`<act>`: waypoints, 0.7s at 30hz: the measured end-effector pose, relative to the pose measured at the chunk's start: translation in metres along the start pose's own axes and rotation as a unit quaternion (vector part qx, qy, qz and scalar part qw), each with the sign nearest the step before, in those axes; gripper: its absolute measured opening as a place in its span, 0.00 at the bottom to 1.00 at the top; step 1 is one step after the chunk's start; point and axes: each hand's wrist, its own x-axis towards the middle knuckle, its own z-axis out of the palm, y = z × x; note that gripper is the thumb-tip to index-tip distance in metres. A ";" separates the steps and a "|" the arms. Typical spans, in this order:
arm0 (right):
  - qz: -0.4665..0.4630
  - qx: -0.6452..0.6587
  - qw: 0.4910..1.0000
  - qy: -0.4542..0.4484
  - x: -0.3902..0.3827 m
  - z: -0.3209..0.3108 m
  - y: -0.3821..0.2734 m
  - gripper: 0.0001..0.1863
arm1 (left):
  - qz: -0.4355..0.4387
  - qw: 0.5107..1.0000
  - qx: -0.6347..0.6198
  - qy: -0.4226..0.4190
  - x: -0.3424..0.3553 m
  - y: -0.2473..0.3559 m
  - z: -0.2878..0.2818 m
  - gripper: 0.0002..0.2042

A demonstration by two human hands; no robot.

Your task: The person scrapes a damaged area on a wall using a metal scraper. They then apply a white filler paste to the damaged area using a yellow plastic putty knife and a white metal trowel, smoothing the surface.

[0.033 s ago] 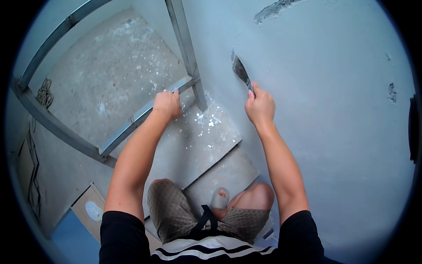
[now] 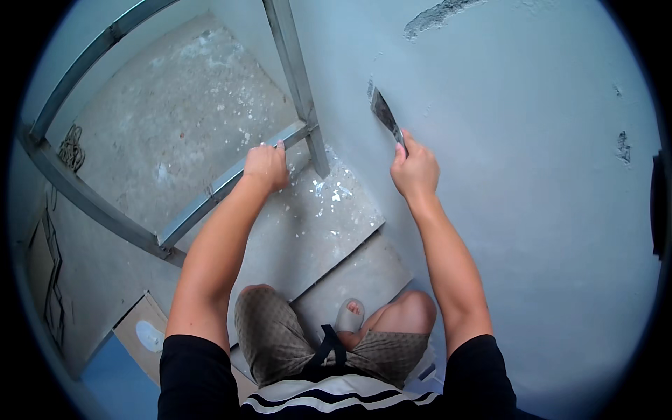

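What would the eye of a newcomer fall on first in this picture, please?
Probably the scraper near the upper middle, held in the right hand with its blade by a small rough mark on the pale wall. Next, the left hand holds a metal bar left of centre. White flakes lie scattered near the wall's foot.

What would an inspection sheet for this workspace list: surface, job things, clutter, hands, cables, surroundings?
Surface: grey wall, chipped in rough patches.
Job's things: putty knife, blade at a small chipped patch; contact unclear.
Clutter: white flakes on concrete landing.
Hands: left hand grips metal rail; right hand holds the putty knife.
Cables: coiled cord at far left; cable or rope, cannot tell.
Surroundings: concrete step below; brown board, lower left.
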 end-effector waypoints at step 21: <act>0.043 0.037 0.997 -0.050 0.027 -0.023 -0.044 0.23 | -0.025 0.999 -0.030 -0.021 -0.003 -0.001 0.002 0.41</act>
